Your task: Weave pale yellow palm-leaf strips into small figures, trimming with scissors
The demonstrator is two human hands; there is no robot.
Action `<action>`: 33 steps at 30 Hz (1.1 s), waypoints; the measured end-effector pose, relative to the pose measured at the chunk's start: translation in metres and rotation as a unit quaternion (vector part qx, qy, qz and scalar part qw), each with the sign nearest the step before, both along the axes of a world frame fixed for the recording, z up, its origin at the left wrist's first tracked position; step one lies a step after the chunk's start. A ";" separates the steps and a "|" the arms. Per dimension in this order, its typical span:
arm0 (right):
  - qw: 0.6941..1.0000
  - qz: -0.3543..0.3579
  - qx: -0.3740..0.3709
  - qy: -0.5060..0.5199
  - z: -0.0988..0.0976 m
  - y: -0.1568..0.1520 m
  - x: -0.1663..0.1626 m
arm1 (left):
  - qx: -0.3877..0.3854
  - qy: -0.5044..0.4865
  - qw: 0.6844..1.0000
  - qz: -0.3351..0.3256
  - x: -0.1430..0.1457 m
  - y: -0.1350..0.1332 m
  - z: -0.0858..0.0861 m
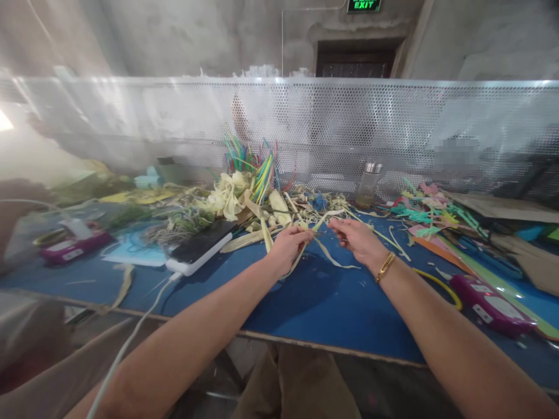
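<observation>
Holding: both hands pinch one pale leaf strip [322, 220] between them, just above the blue table [314, 308].
Strip: it runs from hand to hand, and loose ends [326, 254] trail down from the hands onto the tabletop.
Left hand [289, 245]: fingers curled in, thumb and fingertips closed on the strip's left end.
Right hand [357, 237]: fingertips drawn together on the strip's right end, in a narrow pinch; a gold bracelet [385, 267] sits on the wrist.
Place: the hands meet near the middle of the table, a little in front of the heaped material.
Heap: a pile of pale leaf pieces [230, 198] lies just behind the left hand, with a bundle of coloured strips [255, 166] standing up out of it.
Left of the hands: a dark phone [201, 244] rests on a white block, and a white cable [131, 340] leads off the table edge.
Far left: a purple case [73, 248], blurred.
Right of the hands: a yellow ring [442, 285] lies flat, near a second purple case [491, 302].
Right rear: scattered coloured cuttings [430, 216].
Behind: a jar with a metal lid [369, 183] stands upright against a perforated metal screen [327, 116].
Above: a green exit sign [363, 5] over a dark doorway.
</observation>
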State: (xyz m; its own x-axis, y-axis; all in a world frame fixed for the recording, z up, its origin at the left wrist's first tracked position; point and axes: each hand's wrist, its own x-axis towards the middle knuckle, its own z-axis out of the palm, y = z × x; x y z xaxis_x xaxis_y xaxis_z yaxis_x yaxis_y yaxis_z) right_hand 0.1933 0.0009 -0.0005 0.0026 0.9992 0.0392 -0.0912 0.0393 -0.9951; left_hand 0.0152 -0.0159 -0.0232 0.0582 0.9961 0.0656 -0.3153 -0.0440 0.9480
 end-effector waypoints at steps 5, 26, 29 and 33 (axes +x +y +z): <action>0.997 0.048 0.029 -0.061 -0.004 -0.017 -0.026 | 0.029 0.005 1.000 -0.011 0.001 0.001 -0.004; 0.982 -0.103 0.060 0.148 -0.004 0.007 -0.009 | 0.007 0.032 0.993 -0.112 0.005 -0.006 -0.001; 0.981 -0.114 0.060 0.144 -0.004 0.011 -0.003 | 0.000 0.029 0.992 -0.121 0.006 -0.009 0.002; 0.979 -0.130 0.063 0.143 -0.003 0.014 0.002 | -0.002 0.021 0.991 -0.129 0.006 -0.010 0.003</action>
